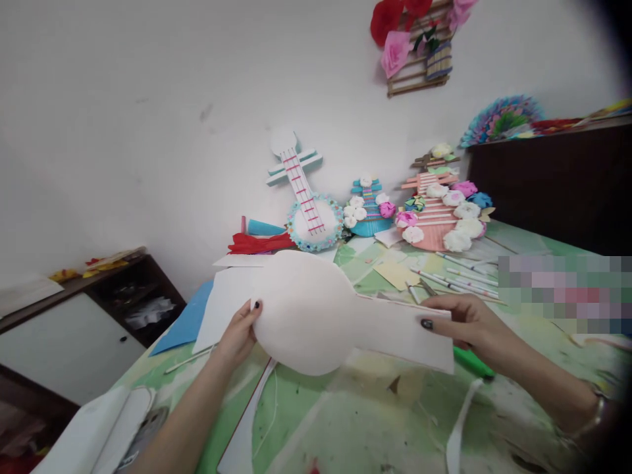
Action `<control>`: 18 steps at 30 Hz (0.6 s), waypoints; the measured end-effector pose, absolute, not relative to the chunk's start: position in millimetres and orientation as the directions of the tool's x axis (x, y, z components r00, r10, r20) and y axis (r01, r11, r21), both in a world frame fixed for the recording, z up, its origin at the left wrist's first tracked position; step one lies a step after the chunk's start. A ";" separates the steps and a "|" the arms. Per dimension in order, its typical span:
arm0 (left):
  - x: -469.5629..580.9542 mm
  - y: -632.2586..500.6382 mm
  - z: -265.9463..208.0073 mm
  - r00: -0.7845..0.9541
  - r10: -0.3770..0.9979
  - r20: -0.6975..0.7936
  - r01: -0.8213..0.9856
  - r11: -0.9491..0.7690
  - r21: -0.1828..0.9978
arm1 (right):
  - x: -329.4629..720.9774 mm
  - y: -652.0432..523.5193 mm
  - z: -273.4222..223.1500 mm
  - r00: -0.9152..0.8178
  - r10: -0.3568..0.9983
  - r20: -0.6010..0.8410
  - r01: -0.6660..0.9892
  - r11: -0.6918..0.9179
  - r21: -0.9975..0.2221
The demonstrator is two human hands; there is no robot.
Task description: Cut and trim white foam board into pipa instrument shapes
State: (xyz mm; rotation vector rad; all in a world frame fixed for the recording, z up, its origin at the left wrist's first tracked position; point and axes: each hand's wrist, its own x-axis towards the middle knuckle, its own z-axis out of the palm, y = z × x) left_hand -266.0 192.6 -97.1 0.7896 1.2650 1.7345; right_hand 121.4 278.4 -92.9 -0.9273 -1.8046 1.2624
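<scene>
Both hands hold up a white lute-shaped paper cutout (306,316) above the table. Its round body lies to the left and its straight neck points right. My left hand (240,332) grips the rounded left edge, with the thumb on the front and the other fingers mostly behind. At the neck's end, my right hand (461,322) pinches the sheet, thumb in front and fingers at the back. A thin reddish line runs along parts of the cut edge. Under my right hand lies a bright green tool (473,362), partly hidden, its kind unclear.
Paper offcuts (461,421) lie on the green-covered table (375,428). Several marker pens (459,282) are scattered at the back right. Decorated paper instruments, one white (316,217), one blue (369,220) and one pink (432,227), lean against the wall. White sheets (224,303) and blue sheets (185,320) sit left.
</scene>
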 end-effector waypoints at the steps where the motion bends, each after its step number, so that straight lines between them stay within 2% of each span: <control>1: -270.4 195.4 -92.0 -0.460 0.888 0.003 -0.262 -0.139 0.955 | 121.0 276.8 -90.9 -0.502 0.855 0.135 0.155 0.242 -0.958; 3: -277.9 202.0 -82.1 -0.508 0.861 -0.005 -0.324 -0.186 0.928 | 118.8 273.3 -86.9 -0.503 0.856 0.118 0.167 0.230 -0.959; 7: -265.9 213.6 -76.8 -0.606 0.796 -0.001 -0.409 -0.310 0.858 | 109.1 263.1 -83.1 -0.306 0.927 0.215 0.137 0.266 -0.954; 8: -253.2 214.4 -79.6 -0.589 0.808 -0.025 -0.454 -0.305 0.837 | 105.7 259.6 -84.0 -0.266 0.932 0.245 0.135 0.287 -0.948; 9: -236.4 214.1 -83.6 -0.532 0.841 -0.098 -0.574 -0.273 0.772 | 102.0 255.8 -85.9 -0.245 0.930 0.275 0.135 0.314 -0.940; 11: -193.5 211.5 -93.1 -0.360 0.908 -0.216 -0.726 -0.128 0.676 | 94.0 247.1 -92.0 -0.253 0.913 0.320 0.133 0.360 -0.923; 13: -147.5 209.5 -100.8 -0.193 0.952 -0.239 -0.753 0.013 0.658 | 86.4 238.2 -99.0 -0.332 0.878 0.345 0.164 0.413 -0.896; 15: -110.9 212.0 -104.4 -0.045 0.971 -0.235 -0.745 0.124 0.656 | 81.4 231.4 -103.5 -0.490 0.804 0.336 0.183 0.472 -0.862; 18: -88.6 223.7 -104.9 -0.196 0.952 -0.235 -0.713 0.025 0.701 | 81.3 232.2 -104.6 -0.706 0.625 0.332 0.154 0.594 -0.790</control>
